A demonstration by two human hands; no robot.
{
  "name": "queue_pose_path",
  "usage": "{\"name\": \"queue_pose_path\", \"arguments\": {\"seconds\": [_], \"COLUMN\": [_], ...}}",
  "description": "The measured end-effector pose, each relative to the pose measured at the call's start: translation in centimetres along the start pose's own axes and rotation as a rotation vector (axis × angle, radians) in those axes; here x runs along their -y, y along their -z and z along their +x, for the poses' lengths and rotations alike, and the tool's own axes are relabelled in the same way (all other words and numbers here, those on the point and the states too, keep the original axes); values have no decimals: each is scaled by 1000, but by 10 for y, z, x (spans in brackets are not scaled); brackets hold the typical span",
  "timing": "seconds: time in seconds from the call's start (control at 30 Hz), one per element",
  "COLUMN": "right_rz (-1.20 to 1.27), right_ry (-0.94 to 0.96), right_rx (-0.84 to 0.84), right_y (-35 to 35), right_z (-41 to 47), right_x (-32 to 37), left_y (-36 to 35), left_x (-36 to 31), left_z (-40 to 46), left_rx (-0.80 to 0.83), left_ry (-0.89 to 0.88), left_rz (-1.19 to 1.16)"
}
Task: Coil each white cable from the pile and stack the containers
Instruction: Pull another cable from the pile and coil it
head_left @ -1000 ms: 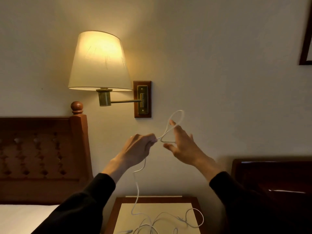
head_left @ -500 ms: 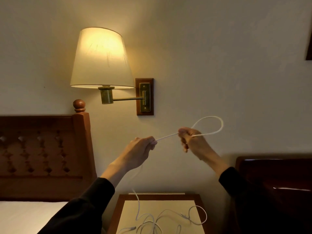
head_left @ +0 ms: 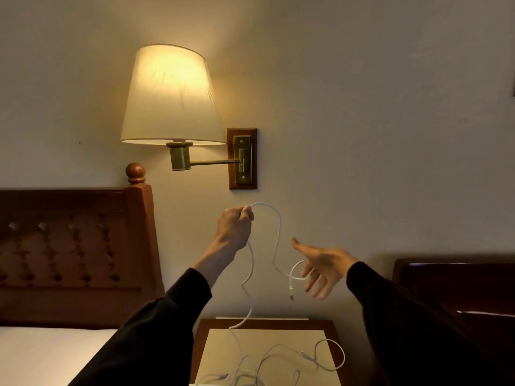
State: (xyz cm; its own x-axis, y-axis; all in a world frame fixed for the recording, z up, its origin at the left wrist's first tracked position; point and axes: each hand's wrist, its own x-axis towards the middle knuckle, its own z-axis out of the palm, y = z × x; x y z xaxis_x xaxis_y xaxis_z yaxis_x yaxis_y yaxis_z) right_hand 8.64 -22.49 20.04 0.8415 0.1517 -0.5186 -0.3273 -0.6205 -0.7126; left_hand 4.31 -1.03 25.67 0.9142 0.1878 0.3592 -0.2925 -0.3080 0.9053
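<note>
Left hand: left hand (head_left: 235,228) is up at frame centre, fingers curled tight round the cable (head_left: 274,232) near its top bend.
Right hand: right hand (head_left: 323,267) sits lower, right of centre, fingers spread and relaxed, thumb up; a small loop of cable hangs about the fingers (head_left: 306,271), nothing pinched.
Cable: it arcs out of the left fist, drops to that loop, and the plug end (head_left: 291,292) dangles just below. A second strand falls from the fist down to the pile (head_left: 278,360) on the nightstand (head_left: 330,327), bottom centre.
Handling: looks light, thin and limp, so it will sag and twist wherever it is unsupported. Smooth jacket, probably slippery. Best hold, I'd say, is near the plug end to anchor the coil, other hand feeding slack.
Risk: the trailing strand could drag other cables up from the pile.
Room: open air in front of the wall, plenty for winding. Lamp (head_left: 171,96) above left, headboard (head_left: 75,246) at left, dark furniture (head_left: 457,288) at right, all apart from the hands.
Containers: none in view.
</note>
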Motion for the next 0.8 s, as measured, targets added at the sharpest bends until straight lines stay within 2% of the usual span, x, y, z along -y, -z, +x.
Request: {"name": "queue_pose_path", "arguments": {"seconds": [0.07, 0.13, 0.17, 0.23, 0.3, 0.37, 0.47, 0.57, 0.63, 0.67, 0.73, 0.8], "right_rz": [-222, -350, -252, 36, 179, 281, 330, 253, 260, 286, 322, 296], "right_ry": [137, 378, 521, 730, 753, 787, 826, 831, 823, 828, 849, 870], "right_rx": [-299, -612, -617, -356, -14, 122, 66, -50, -116, -150, -227, -296], "right_y": [-14, -27, -37, -61, -80, -88, -76, -53, -37, -31, -24, -24], "right_z": [4, 9, 7, -9, -23, -24, -11, -2, -1, -1, -4, -10], "right_x": [5, 18, 26, 37, 33, 23, 9, -10, -20, -20, -6, 17], "left_y": [-3, -7, -8, -9, -6, -1, 17, 63, 89, 93, 91, 82], "left_x": [-7, -7, -6, -2, 2, 5, 15, 25, 37, 45, 67, 78], "left_z": [0, 0, -1, -2, -3, -5, 3, 28, 42, 44, 43, 31], "left_rx": [-27, -12, 12, 66, 84, 66, -37, -281, -342, -318, -156, 121], "left_ry": [89, 177, 231, 336, 387, 343, 220, 185, 146, 156, 247, 369], "left_rz": [-129, -274, -362, -536, -620, -586, -430, -448, -436, -381, -203, 196]}}
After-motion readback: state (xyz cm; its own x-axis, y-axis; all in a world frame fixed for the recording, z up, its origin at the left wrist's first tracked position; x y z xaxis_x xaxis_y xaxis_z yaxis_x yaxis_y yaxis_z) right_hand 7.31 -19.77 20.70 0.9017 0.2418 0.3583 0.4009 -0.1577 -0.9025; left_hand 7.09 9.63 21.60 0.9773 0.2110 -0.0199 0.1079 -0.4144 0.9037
